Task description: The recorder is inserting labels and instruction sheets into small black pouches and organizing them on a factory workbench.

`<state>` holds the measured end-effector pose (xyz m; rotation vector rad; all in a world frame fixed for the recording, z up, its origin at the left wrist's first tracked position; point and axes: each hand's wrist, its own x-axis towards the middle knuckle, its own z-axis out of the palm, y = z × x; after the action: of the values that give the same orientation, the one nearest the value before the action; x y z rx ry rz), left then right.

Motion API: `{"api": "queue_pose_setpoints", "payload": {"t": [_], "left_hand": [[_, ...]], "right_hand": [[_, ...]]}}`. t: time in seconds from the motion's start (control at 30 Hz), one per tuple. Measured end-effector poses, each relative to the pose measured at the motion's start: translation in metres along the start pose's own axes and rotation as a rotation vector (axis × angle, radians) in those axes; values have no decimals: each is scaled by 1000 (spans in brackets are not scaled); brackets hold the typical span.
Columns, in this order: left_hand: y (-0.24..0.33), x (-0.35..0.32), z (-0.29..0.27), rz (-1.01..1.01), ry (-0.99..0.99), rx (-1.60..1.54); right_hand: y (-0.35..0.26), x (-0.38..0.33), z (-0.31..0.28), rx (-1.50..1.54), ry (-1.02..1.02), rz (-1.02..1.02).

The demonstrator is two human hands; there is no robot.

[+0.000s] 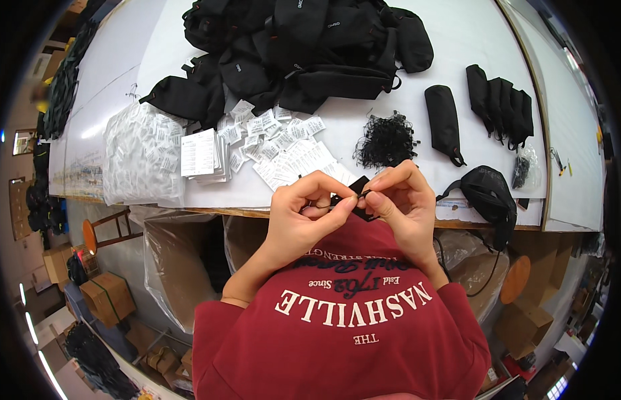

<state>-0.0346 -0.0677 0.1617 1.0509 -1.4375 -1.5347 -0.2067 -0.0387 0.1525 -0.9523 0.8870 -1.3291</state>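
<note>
Pinching a small black piece (358, 185) at the near edge of the white table (457, 40), the left hand (309, 210) and right hand (405, 200) press thumbs against fingers, probably because something so little could slip.

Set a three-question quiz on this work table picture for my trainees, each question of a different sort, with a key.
1. True or false: the pile of black bags lies farther from the person than the heap of small black pieces.
2. Just left of the stack of white cards on the table is: A) the heap of small black pieces; B) a clear bag of white tags; C) the row of black pouches.
3. Fill in: the left hand and right hand together hold a small item coloured ___.

Key: 1. True. 2. B. 3. Black.
</note>
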Motion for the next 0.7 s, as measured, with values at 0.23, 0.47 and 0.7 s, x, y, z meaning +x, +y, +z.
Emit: {"api": "queue_pose_setpoints", "payload": {"t": [0.23,0.47,0.7], "left_hand": [[-1,-3,1,63,21,111],[0,-5,2,156,96,269],[2,-6,2,270,100,458]], "right_hand": [[3,-1,0,-29,-10,5],[1,-1,1,22,-1,79],[0,-2,2,-50,2,83]]}}
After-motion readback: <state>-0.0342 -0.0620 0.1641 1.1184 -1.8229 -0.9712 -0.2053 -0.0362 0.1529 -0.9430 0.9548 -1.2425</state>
